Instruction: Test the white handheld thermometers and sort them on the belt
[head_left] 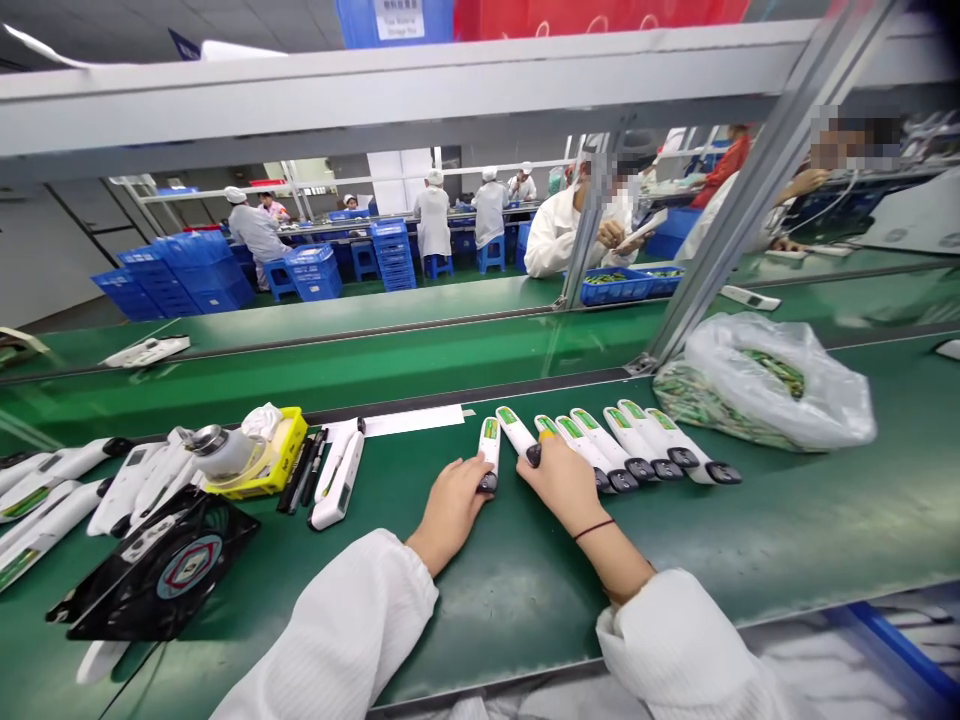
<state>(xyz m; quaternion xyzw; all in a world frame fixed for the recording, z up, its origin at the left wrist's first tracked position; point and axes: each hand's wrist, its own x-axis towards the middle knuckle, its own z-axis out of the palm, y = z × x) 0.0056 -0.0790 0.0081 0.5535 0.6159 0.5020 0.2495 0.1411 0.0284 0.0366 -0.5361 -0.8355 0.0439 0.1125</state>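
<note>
A white handheld device [490, 440] with a black end and a green-filled battery compartment lies under my left hand [454, 505], whose fingers close round its black end. My right hand [562, 480] is closed over another such device [545, 424] in the row, largely hiding it. A small yellow-orange patch shows at its fingertips; I cannot make out what it is. Between my hands lies a tilted device [514, 428], its black end by my right thumb. More devices [630, 432] lie side by side to the right, green compartments facing up.
A clear plastic bag [780, 390] of small green pieces stands at right. To the left are a yellow tray [289, 450] with a metal-topped bottle, black pens [304, 475], a black fan [169, 570] and more white devices [56, 465]. A metal post [739, 210] rises behind; co-workers sit beyond.
</note>
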